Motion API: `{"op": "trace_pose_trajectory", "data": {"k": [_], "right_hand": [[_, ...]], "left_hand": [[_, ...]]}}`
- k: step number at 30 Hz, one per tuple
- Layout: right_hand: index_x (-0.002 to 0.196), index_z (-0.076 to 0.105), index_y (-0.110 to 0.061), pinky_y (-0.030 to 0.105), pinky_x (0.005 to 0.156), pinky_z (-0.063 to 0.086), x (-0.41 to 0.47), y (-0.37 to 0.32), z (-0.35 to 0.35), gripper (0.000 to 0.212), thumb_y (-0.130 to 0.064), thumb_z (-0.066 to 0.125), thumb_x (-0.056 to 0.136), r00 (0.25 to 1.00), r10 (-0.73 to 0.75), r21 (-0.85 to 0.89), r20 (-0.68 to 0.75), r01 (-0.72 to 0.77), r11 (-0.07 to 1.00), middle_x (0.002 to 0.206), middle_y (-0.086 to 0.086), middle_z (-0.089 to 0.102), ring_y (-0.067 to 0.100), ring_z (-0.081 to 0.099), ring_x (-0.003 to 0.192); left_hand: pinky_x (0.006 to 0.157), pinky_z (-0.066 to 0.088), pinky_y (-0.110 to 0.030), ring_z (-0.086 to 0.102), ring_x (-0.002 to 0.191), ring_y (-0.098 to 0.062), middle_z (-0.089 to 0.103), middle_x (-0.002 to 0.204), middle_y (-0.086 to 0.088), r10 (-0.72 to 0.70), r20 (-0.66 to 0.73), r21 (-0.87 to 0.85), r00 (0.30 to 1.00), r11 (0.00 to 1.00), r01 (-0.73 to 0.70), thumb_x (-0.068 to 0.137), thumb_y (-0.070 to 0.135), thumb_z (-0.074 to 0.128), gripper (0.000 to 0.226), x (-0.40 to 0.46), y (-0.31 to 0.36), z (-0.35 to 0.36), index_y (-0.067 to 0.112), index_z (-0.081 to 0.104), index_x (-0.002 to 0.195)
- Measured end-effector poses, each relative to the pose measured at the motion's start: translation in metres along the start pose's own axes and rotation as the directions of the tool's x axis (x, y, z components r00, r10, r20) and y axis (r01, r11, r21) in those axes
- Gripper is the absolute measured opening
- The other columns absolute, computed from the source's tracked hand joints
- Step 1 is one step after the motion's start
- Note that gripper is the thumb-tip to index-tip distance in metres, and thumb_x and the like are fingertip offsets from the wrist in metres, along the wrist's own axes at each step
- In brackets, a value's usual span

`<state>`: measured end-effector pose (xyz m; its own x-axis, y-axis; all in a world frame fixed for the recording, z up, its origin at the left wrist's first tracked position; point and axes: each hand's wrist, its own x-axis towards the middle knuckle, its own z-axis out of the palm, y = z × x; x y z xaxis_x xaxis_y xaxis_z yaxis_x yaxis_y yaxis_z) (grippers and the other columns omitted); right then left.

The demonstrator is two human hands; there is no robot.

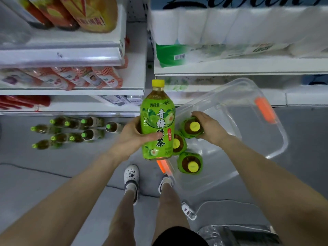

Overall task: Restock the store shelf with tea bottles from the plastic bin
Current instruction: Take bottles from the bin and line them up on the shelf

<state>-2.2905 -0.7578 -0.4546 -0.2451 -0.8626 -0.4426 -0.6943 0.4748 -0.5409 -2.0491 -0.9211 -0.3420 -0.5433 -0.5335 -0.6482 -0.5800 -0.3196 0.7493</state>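
A: Bottle [157, 121] up in the left hand [134, 134], fingers wrapped round its label, above the bin [248, 96].

B: Full, so probably heavy (slick wrap too); hold the waist.

A: Right hand [206, 126] curls over another bottle [190, 127] standing in the bin.

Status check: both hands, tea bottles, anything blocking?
Left hand grips raised green tea bottle. Right hand grips bottle in bin; two more there. Clear plastic bin on floor, nothing blocking.
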Motion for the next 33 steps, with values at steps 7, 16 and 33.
{"op": "trace_pose_trajectory", "data": {"k": [7, 16, 33], "right_hand": [[0.125, 0.044, -0.009, 0.036, 0.086, 0.043, -0.036, -0.015, 0.002, 0.076, -0.031, 0.088, 0.067, 0.926, 0.301, 0.263, -0.226, -0.24, 0.935, 0.123, 0.009, 0.048, 0.032, 0.054, 0.107], [0.135, 0.04, -0.02, 0.04, 0.098, 0.044, -0.109, -0.08, -0.053, 0.077, -0.04, 0.082, 0.073, 0.801, 0.352, 0.42, -0.484, -0.139, 0.897, 0.129, 0.003, 0.048, 0.019, 0.051, 0.117], [0.141, 0.033, -0.028, 0.041, 0.099, 0.044, -0.152, -0.462, -0.087, 0.072, -0.057, 0.062, 0.082, 0.649, -0.119, 0.063, -0.751, 0.25, 0.966, 0.133, -0.002, 0.054, 0.017, 0.054, 0.118]], "left_hand": [[0.094, 0.054, -0.04, 0.07, 0.102, -0.015, 0.073, 0.112, 0.002, 0.001, -0.005, -0.01, 1.0, 1.0, -0.001, 0.045, 0.043, 0.091, 0.091, -0.007, 0.003, -0.007, 0.013, 0.059, 0.125], [0.085, 0.058, -0.035, 0.072, 0.095, -0.014, 0.074, 0.107, 0.0, 0.091, -0.016, -0.054, 0.996, 0.994, -0.092, 0.045, 0.036, 0.095, 0.088, -0.04, 0.026, -0.027, 0.015, 0.058, 0.121], [0.089, 0.056, -0.033, 0.07, 0.097, -0.008, 0.071, 0.112, 0.002, 0.483, -0.195, -0.081, 0.854, 0.859, -0.505, 0.037, 0.052, 0.095, 0.108, -0.237, 0.038, -0.292, 0.013, 0.054, 0.128]]}}
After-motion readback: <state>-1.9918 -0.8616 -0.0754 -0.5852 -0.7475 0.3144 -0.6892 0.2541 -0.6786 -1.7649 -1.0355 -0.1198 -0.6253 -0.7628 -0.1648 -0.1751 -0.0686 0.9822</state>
